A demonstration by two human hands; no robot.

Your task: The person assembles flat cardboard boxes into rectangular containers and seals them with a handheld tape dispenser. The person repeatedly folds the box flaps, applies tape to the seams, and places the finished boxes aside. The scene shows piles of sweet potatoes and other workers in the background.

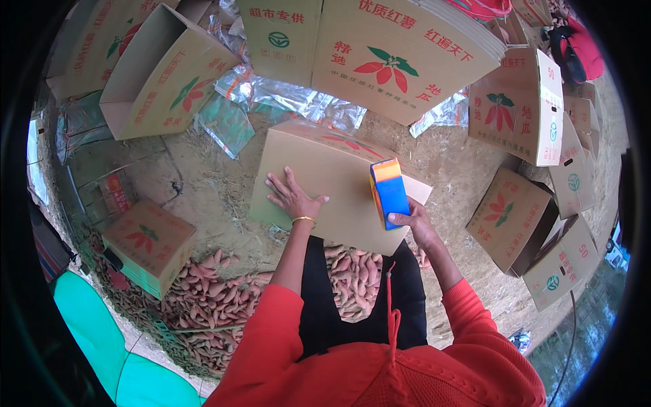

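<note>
Ground (441, 156): bare tan earth, with clear plastic film (298, 98) near the top and reddish sweet potatoes (210, 292) heaped at lower left.
Surroundings: printed cardboard boxes (508, 217) at left, top and right; a turquoise sheet (88, 332) along the lower-left edge.
Carton (325, 180): mid-frame, plain brown upper face, red print on its far side.
Tool (391, 197): blue block shape with orange end, over the carton's right part; contact unclear.
Left hand (298, 202): fingers spread wide, resting on the carton's face.
Right hand (415, 222): fingers closed around the tool's lower end.
</note>
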